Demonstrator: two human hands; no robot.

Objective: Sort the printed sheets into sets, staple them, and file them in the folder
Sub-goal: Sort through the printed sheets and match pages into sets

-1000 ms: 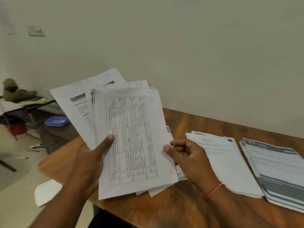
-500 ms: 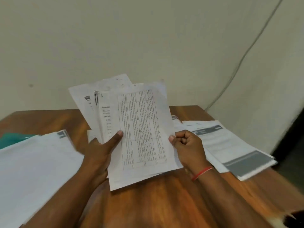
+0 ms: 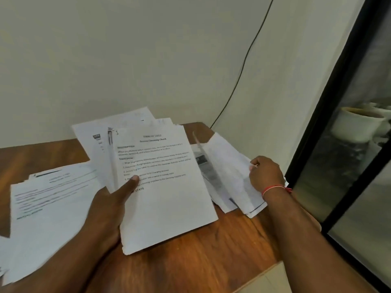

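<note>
- Left hand is gripping a fanned stack at its lower left edge, thumb pressing on the top sheet.
- Right hand is pinching a loose sheet by its edge, over the right pile on the table.
- Paper is looking thin, light and floppy, likely sliding apart; gripping near an edge is suiting it.
- Left pile is lying flat: matte white, printed.
- Pale stick is sitting in the fan, possibly a pen; too blurred.
</note>
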